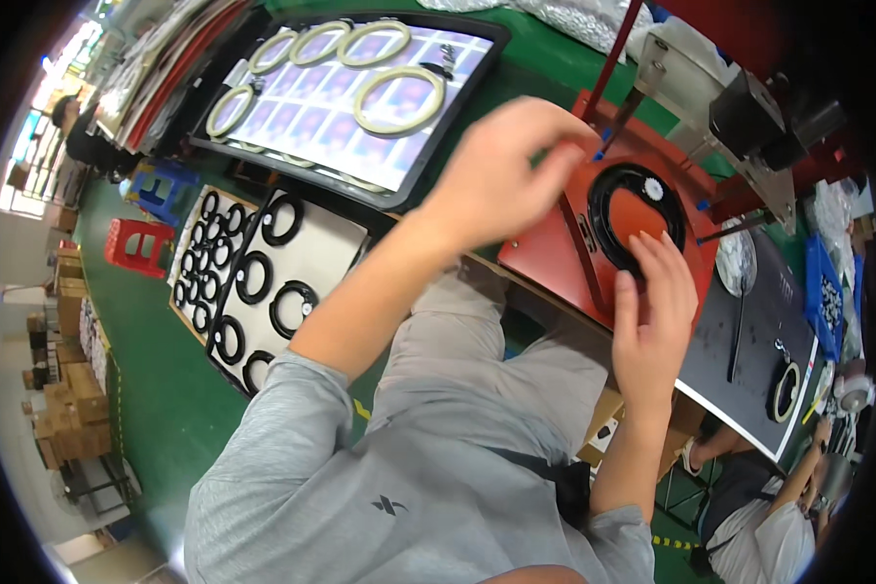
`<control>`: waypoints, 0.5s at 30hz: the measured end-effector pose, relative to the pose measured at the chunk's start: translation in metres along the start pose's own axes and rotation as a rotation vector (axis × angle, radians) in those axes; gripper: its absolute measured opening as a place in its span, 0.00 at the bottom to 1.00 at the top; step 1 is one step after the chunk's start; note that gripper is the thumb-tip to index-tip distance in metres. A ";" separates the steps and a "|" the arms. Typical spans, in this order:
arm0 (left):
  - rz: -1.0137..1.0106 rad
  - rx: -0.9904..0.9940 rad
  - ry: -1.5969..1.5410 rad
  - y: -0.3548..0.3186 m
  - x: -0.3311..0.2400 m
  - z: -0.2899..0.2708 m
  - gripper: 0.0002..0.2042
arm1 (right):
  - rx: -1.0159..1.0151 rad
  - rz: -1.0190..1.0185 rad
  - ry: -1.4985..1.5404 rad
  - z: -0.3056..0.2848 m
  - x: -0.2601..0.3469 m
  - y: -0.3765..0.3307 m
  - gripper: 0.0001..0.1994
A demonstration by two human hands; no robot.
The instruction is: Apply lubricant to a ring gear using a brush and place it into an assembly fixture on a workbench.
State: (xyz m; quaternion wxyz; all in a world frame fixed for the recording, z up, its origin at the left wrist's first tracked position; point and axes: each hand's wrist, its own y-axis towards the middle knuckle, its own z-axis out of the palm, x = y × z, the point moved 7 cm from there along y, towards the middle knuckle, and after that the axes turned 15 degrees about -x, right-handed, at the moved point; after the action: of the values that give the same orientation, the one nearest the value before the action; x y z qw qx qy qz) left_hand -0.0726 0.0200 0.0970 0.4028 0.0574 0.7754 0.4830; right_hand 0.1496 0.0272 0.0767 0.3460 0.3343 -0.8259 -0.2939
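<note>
A black ring (603, 234) lies on the red base plate (538, 251) of a bench fixture, with a small white gear (653, 189) at its upper right. My right hand (657, 316) rests at the ring's near edge, fingers stretched out and thumb apart. Above the plate's left side is my left hand (516, 161), its fingers curled in toward the thumb near a blue-tipped pin (605, 136). Whatever those fingers may hold is hidden. A slim red rod (615, 63) slants down close to these fingertips.
A black tray (336, 165) with several pale rings stands far left of the fixture. Black rings (254, 278) lie on white boards below it. To the right are a dark mat (764, 321), a blue bin (824, 302) and another person (764, 535). Metal brackets (686, 78) overhang the plate.
</note>
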 end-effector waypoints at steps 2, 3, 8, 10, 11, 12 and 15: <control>-0.208 -0.082 0.190 0.006 0.049 -0.036 0.10 | 0.168 0.006 -0.100 0.020 -0.006 -0.018 0.22; -0.267 -0.116 0.316 0.007 0.073 -0.056 0.11 | 0.219 -0.023 -0.170 0.026 -0.003 -0.025 0.24; -0.260 0.050 0.764 0.000 0.132 -0.080 0.19 | 0.285 0.014 -0.091 0.024 0.029 -0.045 0.33; -0.477 0.036 0.560 -0.010 0.141 -0.080 0.18 | 0.284 0.017 0.026 0.016 0.043 -0.049 0.29; -0.483 0.032 0.552 -0.011 0.143 -0.083 0.19 | 0.267 0.029 0.108 0.011 0.047 -0.052 0.27; -0.488 0.026 0.544 -0.011 0.147 -0.088 0.19 | 0.250 0.040 0.191 0.007 0.050 -0.054 0.24; -0.469 0.088 0.587 -0.009 0.146 -0.093 0.19 | 0.273 0.152 0.475 0.006 0.055 -0.066 0.12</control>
State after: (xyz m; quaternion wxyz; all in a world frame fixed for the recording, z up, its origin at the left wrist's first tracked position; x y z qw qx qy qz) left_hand -0.2312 0.0198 0.0259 0.2602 -0.2456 0.8698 0.3398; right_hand 0.1382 -0.0529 0.0461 0.5027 0.3742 -0.7764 -0.0668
